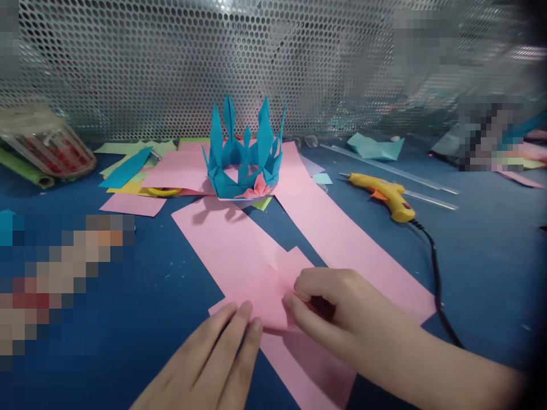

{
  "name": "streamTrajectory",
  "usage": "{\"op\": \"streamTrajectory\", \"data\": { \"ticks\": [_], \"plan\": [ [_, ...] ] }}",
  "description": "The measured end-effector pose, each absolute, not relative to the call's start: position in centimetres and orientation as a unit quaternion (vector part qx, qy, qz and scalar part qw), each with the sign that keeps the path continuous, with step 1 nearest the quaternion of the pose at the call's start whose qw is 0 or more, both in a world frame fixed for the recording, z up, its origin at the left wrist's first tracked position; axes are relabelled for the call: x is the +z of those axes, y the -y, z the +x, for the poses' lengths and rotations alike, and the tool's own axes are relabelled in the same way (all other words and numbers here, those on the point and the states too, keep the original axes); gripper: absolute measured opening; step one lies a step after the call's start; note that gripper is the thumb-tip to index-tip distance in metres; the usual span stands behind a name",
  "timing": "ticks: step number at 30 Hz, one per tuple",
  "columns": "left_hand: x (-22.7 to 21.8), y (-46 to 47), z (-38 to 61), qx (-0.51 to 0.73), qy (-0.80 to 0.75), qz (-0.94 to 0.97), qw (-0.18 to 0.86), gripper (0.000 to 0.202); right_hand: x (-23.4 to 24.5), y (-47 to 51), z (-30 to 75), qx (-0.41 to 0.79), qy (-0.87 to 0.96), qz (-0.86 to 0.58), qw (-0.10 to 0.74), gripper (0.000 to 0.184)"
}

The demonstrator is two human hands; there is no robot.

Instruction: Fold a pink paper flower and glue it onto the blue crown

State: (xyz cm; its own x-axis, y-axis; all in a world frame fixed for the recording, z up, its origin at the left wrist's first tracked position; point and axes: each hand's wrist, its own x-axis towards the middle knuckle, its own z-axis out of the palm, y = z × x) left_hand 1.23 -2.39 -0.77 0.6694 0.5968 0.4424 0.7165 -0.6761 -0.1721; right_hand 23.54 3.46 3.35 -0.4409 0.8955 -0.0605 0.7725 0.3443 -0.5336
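A small folded pink paper (267, 293) lies on a long pink strip (222, 239) on the blue table. My left hand (217, 356) lies flat, its fingertips pressing the folded paper's near edge. My right hand (337, 310) is curled, pinching the paper's right corner between thumb and fingers. Behind them stands a blue origami crown (244, 154) with a small pink paper flower (257, 187) at its front.
A yellow glue gun (384, 195) with a black cord (436, 273) lies to the right, with clear glue sticks (384, 168) near it. Another pink strip (342, 239) runs diagonally. Coloured paper scraps (128, 171) lie at the left. A plastic package (45, 142) sits far left. Perforated metal wall (171, 57) behind.
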Motion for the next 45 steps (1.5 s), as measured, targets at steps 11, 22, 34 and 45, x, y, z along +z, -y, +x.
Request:
{"op": "streamTrajectory", "data": {
  "ticks": [11,22,34,45],
  "plan": [
    [-0.2,1.8,0.7,-0.127,0.283,-0.930,0.195,0.039,2.6,-3.4,23.7,0.165,0.836,-0.498,0.158,0.033],
    [-1.9,2.2,1.3,-0.168,0.317,-0.921,0.149,0.037,2.5,-3.2,23.8,0.124,0.847,-0.496,0.149,0.033],
    [-0.7,1.6,0.6,-0.124,0.277,-0.936,0.180,0.037,2.3,-3.2,23.9,0.114,0.845,-0.498,0.161,0.033],
    [-2.0,2.5,1.3,-0.148,0.315,-0.923,0.163,0.036,2.2,-2.9,24.0,0.100,0.844,-0.502,0.160,0.033]
  ]
}}
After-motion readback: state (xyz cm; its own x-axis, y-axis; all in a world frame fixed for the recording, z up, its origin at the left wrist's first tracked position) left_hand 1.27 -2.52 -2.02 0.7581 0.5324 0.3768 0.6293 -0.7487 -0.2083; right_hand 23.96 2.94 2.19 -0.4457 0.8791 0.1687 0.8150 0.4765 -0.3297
